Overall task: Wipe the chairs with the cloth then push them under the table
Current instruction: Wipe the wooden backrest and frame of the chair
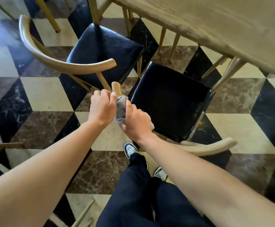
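Observation:
Right below me stands a chair with a black padded seat (169,102) and a curved pale wooden back rail (212,146). My right hand (136,119) is shut on a grey cloth (121,108) wrapped around the left end of that rail. Just to the left of the cloth, my left hand (102,107) grips the same rail end (116,88), whose wooden tip sticks out above my fingers. A second chair, with a black seat (104,51) and curved back rail (54,61), stands to the upper left. The wooden table (223,28) fills the upper right.
The floor is a checker of black, brown and cream marble tiles (46,94). More wooden chair legs (51,18) show at the top left, and chair parts (0,145) at the left edge. My legs and shoes (130,149) stand behind the near chair.

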A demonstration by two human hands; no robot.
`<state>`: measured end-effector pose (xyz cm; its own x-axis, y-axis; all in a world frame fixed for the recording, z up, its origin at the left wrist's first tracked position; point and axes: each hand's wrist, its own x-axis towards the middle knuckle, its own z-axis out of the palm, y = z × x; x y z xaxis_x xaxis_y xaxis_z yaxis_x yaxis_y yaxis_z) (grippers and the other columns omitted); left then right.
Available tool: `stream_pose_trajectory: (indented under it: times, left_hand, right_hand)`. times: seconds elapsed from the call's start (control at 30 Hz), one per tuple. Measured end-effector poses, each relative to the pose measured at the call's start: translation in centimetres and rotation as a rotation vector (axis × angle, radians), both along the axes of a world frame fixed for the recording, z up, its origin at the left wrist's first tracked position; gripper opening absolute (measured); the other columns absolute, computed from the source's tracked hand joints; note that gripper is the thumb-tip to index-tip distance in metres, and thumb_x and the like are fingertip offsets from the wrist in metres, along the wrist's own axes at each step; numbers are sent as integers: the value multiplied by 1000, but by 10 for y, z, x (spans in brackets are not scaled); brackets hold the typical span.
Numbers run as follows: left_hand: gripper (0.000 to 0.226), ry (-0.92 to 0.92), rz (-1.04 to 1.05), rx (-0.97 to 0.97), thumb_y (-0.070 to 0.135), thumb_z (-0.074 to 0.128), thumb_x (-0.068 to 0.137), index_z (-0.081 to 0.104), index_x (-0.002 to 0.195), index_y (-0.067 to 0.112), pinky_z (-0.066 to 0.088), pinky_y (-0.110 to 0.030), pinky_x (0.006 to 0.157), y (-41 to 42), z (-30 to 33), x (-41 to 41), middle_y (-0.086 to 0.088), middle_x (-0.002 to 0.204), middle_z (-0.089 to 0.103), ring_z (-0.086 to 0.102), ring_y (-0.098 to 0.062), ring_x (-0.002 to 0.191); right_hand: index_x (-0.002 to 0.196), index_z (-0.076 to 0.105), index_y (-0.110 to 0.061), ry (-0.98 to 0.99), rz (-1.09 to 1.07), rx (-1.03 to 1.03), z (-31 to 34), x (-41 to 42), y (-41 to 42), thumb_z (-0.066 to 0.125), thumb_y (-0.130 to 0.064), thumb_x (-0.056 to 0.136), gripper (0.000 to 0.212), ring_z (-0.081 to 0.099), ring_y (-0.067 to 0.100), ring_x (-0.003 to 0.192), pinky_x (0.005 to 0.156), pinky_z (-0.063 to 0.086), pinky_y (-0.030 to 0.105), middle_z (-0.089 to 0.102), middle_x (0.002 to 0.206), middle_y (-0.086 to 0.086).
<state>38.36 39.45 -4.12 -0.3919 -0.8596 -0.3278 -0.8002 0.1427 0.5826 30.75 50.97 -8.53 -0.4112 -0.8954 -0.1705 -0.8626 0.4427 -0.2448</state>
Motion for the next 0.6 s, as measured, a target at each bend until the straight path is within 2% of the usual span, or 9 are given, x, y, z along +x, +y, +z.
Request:
stream_pose_trajectory:
  times: [0.07,0.2,0.4,0.5,0.6]
  left_hand:
    - [38,-103,-130,-140,36,35,102,58,117,9,39,-46,98,16,1,-5,-14,121,50,44,-30,115]
    - [36,-122,-354,-289,34,37,103,62,113,9,40,-49,95,53,3,-29,-14,119,54,47,-32,112]
    - [35,-73,-505,-246,34,37,103,65,104,13,41,-43,93,101,3,-66,-8,107,58,50,-27,104]
    - [36,-53,-539,-205,35,36,103,64,99,13,43,-43,91,116,1,-77,-6,102,58,50,-26,101]
    - [37,-44,-591,-177,35,36,103,63,98,12,44,-44,90,131,0,-89,-5,99,57,50,-24,97]
  right_hand:
    - [148,42,-8,75,58,-38,2,-1,36,72,-52,83,84,64,20,84,70,46,32,65,108,2]
    - [148,41,-7,-56,191,-43,1,-27,109,69,-47,86,79,59,27,94,87,46,39,64,113,7]
    - [136,51,-17,-70,289,49,12,-100,196,72,-46,83,64,59,27,103,100,43,42,65,112,3]
    - [133,56,-20,-16,330,78,13,-142,230,74,-46,83,59,58,26,114,117,30,51,66,116,-1]
    - [127,60,-23,63,314,97,10,-179,259,79,-41,80,54,56,28,123,120,22,59,66,117,-3]
